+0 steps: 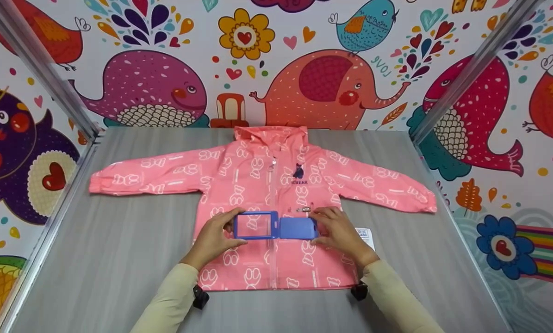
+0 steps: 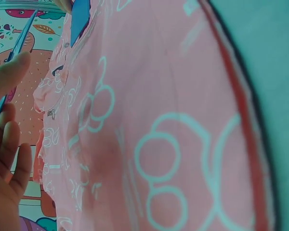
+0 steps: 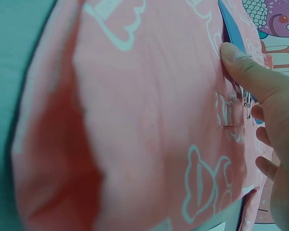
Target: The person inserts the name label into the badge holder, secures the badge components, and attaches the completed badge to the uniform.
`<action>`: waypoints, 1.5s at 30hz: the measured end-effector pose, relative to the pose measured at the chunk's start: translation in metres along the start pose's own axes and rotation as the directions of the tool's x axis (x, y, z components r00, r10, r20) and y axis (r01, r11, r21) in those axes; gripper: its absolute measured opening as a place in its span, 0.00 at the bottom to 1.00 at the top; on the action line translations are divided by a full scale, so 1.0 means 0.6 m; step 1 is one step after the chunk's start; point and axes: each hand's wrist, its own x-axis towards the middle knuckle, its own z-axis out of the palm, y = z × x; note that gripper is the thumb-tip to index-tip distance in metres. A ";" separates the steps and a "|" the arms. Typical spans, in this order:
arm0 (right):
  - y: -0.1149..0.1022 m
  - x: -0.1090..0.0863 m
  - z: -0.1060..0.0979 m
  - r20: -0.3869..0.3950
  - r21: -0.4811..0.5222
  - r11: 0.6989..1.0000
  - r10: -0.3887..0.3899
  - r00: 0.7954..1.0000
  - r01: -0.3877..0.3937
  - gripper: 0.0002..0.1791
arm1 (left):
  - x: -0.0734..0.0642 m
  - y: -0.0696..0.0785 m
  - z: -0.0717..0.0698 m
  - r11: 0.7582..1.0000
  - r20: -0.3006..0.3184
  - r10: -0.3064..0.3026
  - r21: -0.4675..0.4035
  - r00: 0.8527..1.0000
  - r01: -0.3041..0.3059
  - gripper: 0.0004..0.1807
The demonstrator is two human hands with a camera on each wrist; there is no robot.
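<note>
My left hand [image 1: 215,235] pinches a blue card holder frame [image 1: 254,237] with a see-through window, thumb below and fingers above. My right hand [image 1: 340,231] grips a solid blue card holder panel [image 1: 297,228] by its right end. The two pieces stand side by side, their inner ends right at each other, over a pink hooded jacket [image 1: 253,259] with white outline prints. A small metal clip [image 1: 306,209] shows just above the panel. In the right wrist view, the thumb [image 3: 238,60] presses on the panel's edge [image 3: 232,26].
The jacket lies front up on a grey table [image 1: 133,259], sleeves spread to both sides. A white paper tag [image 1: 365,237] pokes out by its right side. Metal posts [image 1: 49,69] and cartoon-printed walls [image 1: 165,88] border the table.
</note>
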 end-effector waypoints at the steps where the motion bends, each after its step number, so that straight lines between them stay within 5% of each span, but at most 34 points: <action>1: 0.000 0.000 0.001 -0.001 0.000 1.000 -0.003 1.000 0.003 0.42 | 0.000 -0.001 0.001 1.000 -0.002 0.006 -0.001 1.000 -0.006 0.43; 17: -0.001 0.004 -0.003 0.080 -0.035 0.998 0.055 0.995 -0.052 0.43 | -0.001 0.004 0.003 1.000 0.019 -0.015 -0.009 1.000 0.015 0.43; 30: -0.004 0.007 -0.028 0.015 0.007 1.000 0.027 1.000 -0.027 0.45 | 0.004 0.008 0.003 1.000 0.008 0.018 -0.001 1.000 -0.018 0.43; 39: 0.007 -0.015 -0.042 -0.018 0.134 0.981 0.146 0.989 -0.143 0.43 | 0.003 0.004 0.011 0.998 0.008 0.053 -0.029 0.999 -0.053 0.41; 45: 0.038 -0.049 -0.059 -0.061 0.257 0.937 0.262 0.963 -0.238 0.39 | 0.003 0.002 0.013 0.998 0.002 0.059 -0.017 0.998 -0.059 0.42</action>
